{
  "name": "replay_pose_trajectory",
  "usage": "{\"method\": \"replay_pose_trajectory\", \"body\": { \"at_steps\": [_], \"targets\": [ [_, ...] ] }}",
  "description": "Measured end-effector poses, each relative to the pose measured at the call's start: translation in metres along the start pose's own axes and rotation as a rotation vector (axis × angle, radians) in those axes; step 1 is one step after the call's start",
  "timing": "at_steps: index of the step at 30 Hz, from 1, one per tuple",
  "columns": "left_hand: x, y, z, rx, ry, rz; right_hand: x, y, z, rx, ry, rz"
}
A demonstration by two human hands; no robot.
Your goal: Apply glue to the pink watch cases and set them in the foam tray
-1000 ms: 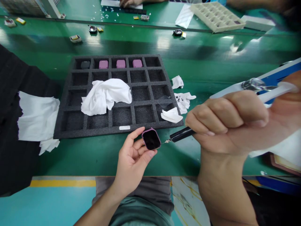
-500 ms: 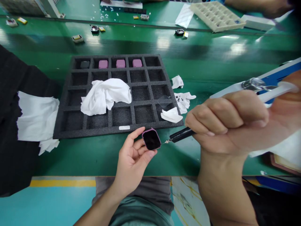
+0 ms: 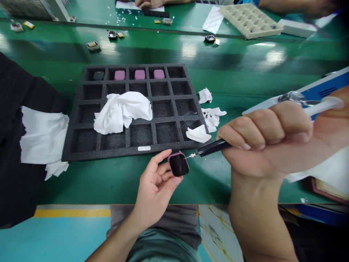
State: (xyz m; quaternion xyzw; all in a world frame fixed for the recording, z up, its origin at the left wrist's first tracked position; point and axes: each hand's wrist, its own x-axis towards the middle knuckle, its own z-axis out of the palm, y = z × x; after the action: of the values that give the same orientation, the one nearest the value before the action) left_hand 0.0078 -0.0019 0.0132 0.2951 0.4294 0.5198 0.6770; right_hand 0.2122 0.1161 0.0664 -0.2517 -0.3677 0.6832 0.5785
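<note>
In my left hand (image 3: 156, 185) is a smartwatch (image 3: 179, 165) with a purple frame, gripped at its edges between fingers and thumb. Its dark, glossy screen faces up. My right hand (image 3: 264, 142) makes a fist around a black syringe (image 3: 214, 147) with a thin needle; a whitish plunger-like part (image 3: 325, 105) shows by the thumb. The needle tip is at the upper edge of the watch frame; whether it touches cannot be made out. Just beyond lies a black foam tray (image 3: 109, 154) with several purple watch cases (image 3: 140, 74) and a dark one (image 3: 98, 75) in its back row.
A crumpled white cloth (image 3: 124, 111) covers part of the tray, with smaller cloths (image 3: 198, 134) at its right. Black foam (image 3: 24, 145) stands left, a blue-and-white device (image 3: 324, 92) right. Across the green bench are opened watches (image 3: 93, 46), a beige tray (image 3: 251, 20) and another person's hand (image 3: 149, 3).
The watch has shifted slightly right and down and turned a little. The needle has gone from its right side to its upper edge. Another person's hand has come into view at the top.
</note>
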Motion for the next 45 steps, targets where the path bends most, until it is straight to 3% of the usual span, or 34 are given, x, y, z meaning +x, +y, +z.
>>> {"method": "replay_pose_trajectory", "body": {
  "at_steps": [3,6,10,14,19,24,29,33,41,45],
  "targets": [
    [-0.001,-0.002,0.0,0.039,-0.044,0.007,0.004,0.008,0.004,0.078,-0.238,-0.253],
    [-0.001,-0.004,0.0,0.069,-0.069,0.009,0.01,0.013,0.006,0.115,-0.377,-0.263],
    [-0.001,-0.004,0.0,0.074,-0.066,0.011,0.014,0.013,0.009,0.106,-0.466,-0.201],
    [-0.002,-0.003,0.0,0.083,-0.046,0.004,0.007,0.009,0.013,0.115,-0.419,-0.184],
    [-0.002,-0.001,0.0,0.078,-0.038,-0.003,-0.002,0.004,0.017,0.096,-0.227,-0.031],
    [-0.002,-0.002,-0.001,0.074,-0.035,-0.001,0.01,0.009,0.011,0.059,-0.428,-0.166],
    [-0.002,-0.002,-0.001,0.069,-0.041,0.002,0.017,0.012,0.012,0.042,-0.427,-0.217],
    [-0.002,-0.002,0.0,0.072,-0.055,0.003,0.016,0.011,0.014,0.1,-0.51,-0.214],
    [-0.002,-0.001,-0.001,0.07,-0.046,0.004,0.003,0.009,-0.001,0.086,-0.293,-0.051],
    [-0.002,-0.001,-0.001,0.051,-0.052,0.014,0.002,0.007,-0.009,0.13,-0.271,-0.062]
  ]
}}
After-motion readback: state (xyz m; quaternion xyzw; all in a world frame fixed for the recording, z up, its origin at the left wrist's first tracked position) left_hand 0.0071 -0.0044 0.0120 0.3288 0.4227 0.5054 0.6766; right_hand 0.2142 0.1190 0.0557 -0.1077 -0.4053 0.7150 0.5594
